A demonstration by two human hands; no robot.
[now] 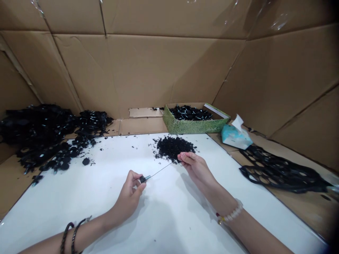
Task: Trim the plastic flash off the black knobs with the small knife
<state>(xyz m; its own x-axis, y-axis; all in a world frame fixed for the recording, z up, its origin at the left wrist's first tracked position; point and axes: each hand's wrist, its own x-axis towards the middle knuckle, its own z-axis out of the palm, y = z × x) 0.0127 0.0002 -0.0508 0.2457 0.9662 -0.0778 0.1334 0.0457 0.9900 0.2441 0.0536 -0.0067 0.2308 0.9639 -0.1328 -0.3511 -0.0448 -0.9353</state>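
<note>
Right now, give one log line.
left hand: holding black-headed stud | right hand: pinching thin dark strand | strand: straight between hands | black pile: by right hand

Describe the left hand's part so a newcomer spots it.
Over the white tabletop, find the left hand with dark bracelets. It pinches a small black part with a metal stud. Unlike the loose black pieces at left, it's held, with a thin strand at its stud.

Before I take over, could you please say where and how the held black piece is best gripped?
Its black head, probably, pinched from the left, as the left hand does: the metal stud sticks out toward the right hand.
</note>
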